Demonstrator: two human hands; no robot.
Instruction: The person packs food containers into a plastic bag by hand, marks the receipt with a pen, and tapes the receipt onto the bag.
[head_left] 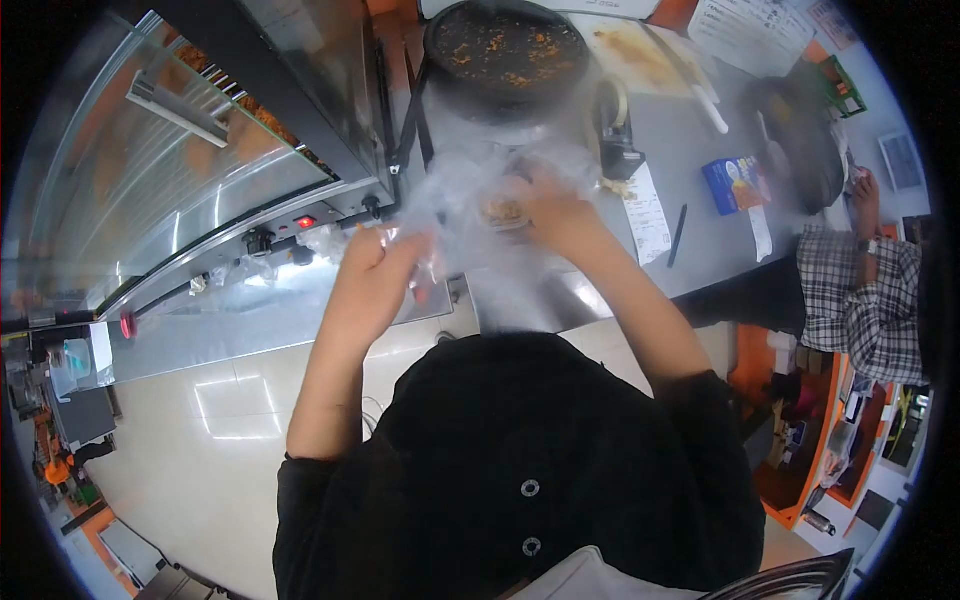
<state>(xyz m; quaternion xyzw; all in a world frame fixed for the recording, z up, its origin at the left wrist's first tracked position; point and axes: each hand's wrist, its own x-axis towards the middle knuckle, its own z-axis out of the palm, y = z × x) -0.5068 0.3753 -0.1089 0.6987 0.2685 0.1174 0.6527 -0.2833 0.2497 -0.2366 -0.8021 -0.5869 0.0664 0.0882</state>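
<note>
A thin clear plastic bag (455, 205) is spread between my two hands above the metal counter. My left hand (375, 285) is closed on the bag's left side, where a small reddish patch shows by the fingers. My right hand (555, 215) reaches into or against the bag's right side, its fingers blurred and partly behind the plastic. Beside it is a small container with brownish food (505, 213), partly covered by the bag. I cannot make out whether the right fingers grip that container.
A dark round pan (505, 55) with food crumbs stands at the back. Right of it are a tape dispenser (617, 130), a knife (690, 75), a receipt (645, 215), a pen (678, 235) and a blue box (733, 185). A glass display case (200, 170) is left. A person in plaid (865, 300) stands right.
</note>
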